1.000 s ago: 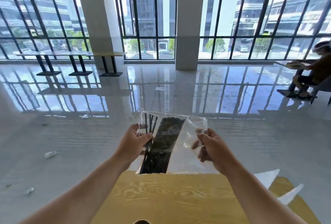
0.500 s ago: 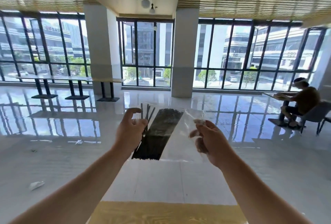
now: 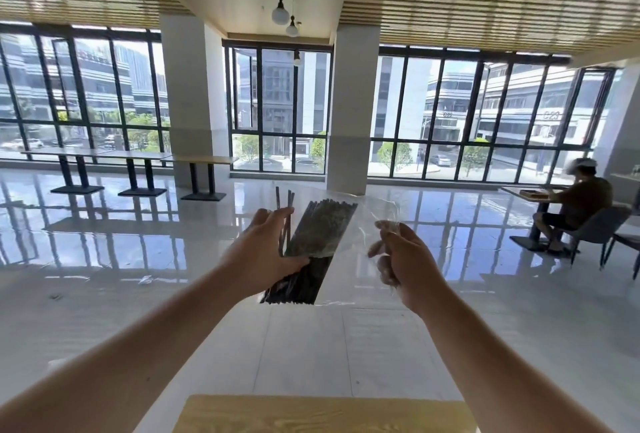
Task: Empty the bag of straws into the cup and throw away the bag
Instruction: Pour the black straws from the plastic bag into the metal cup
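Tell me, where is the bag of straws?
In the head view, the bag is held up in mid-air at the centre, between the left hand and right hand, above the wooden table.

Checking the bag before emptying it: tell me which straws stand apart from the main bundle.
The few loose straws at the bag's left side, beside the left hand's fingers. They poke up singly, while the rest lie packed in one dark slanted bundle.

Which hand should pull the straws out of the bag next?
Probably left. The left hand is already against the black straws, with a few loose ones by its fingers. The right hand only pinches the clear bag's empty side, so it can steady it.
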Motion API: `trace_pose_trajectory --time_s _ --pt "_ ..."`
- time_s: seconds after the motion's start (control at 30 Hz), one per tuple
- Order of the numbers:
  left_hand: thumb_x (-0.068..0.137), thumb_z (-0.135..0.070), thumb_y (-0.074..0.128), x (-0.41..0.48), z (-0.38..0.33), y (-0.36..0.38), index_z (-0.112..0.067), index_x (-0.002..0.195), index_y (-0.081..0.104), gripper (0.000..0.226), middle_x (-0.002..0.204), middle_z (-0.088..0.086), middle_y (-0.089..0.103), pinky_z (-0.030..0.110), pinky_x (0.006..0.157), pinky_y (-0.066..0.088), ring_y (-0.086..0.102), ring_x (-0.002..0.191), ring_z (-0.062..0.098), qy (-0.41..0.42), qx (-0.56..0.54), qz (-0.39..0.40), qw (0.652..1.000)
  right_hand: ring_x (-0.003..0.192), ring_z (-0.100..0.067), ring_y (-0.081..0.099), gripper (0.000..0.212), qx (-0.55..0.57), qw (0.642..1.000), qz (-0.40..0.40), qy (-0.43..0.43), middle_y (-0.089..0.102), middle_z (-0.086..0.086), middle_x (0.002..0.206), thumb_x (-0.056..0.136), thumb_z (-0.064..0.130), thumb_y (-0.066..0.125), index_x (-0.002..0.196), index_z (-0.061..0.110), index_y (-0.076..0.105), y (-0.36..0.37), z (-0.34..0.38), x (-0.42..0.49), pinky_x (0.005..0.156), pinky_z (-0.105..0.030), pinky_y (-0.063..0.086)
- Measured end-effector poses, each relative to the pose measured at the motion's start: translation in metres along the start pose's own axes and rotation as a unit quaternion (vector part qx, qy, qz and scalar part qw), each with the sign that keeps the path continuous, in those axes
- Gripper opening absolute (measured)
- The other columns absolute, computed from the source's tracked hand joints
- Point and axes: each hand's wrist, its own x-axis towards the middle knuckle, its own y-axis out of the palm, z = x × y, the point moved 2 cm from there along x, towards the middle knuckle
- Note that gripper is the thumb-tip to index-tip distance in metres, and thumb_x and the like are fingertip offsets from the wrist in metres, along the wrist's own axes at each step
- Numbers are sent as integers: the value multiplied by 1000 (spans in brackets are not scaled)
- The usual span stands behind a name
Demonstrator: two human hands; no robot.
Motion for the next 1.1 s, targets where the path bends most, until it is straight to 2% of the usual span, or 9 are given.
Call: trace_pose_trajectory --time_s 0.07,0.17,0.27,0.33,0.7,0.83,0.9,1.0,1.1 --pt "82 -53 84 -3 3 3 -29 158 40 92 132 -2 53 43 86 61 68 99 23 9 19 -23 1000 33 -12 35 19 -2 1000 -2 4 69 -5 68 114 18 47 122 15 63 1 -3 -1 40 -18 24" --pt "89 -47 78 -7 4 2 -28 147 58 64 122 -2 63 37 81 58 68 98 22 14 26 -48 998 35 -12 34 20 -14 1000 -2 10 68 -4 67 114 17 46 124 15 63 2 -7 -4 40 -18 24" --pt "93 -47 73 -8 4 -4 -30 116 76 29 102 -8 67 28 69 47 64 88 16 15 13 -70 997 39 -13 34 19 -13 1000 -6 27 66 -3 65 113 18 48 124 14 63 5 -12 -10 43 -19 21" --pt "94 -46 71 -7 4 -8 -30 98 78 18 93 -11 67 26 64 41 61 83 14 6 13 -77 997 41 -14 34 19 -16 999 -8 38 65 -3 65 113 20 50 126 13 63 7 -16 -14 42 -20 19" --pt "94 -34 68 13 18 -36 -22 73 75 26 70 -16 62 26 63 39 58 71 12 -80 19 -115 990 38 -12 32 43 -84 995 21 58 60 0 62 108 42 60 119 0 58 2 -45 -27 40 -22 22" --pt "95 -31 61 18 39 -49 -16 76 76 29 72 -4 70 27 58 41 64 70 18 -138 4 -107 985 40 -11 34 21 -159 982 73 76 59 0 59 105 25 68 110 5 66 -11 -50 -28 39 -22 25" --pt "96 -30 61 18 52 -51 -15 77 77 29 72 1 75 30 62 49 70 72 25 -171 -51 -81 981 40 -10 35 11 -190 975 86 77 59 -1 59 104 18 69 100 8 67 -18 -48 -27 39 -22 25" --pt "98 -27 65 11 69 -44 -15 81 79 25 76 1 81 36 70 61 78 72 22 -205 -163 -53 964 39 -9 34 11 -210 970 104 68 60 -3 59 102 14 70 95 7 68 -26 -38 -25 39 -21 24" --pt "101 -24 65 0 84 -33 -9 93 76 20 80 -1 83 28 58 61 76 62 12 -231 -244 -17 942 39 -10 32 12 -211 964 142 75 64 -6 63 101 15 71 95 5 69 -30 -22 -22 39 -21 24"
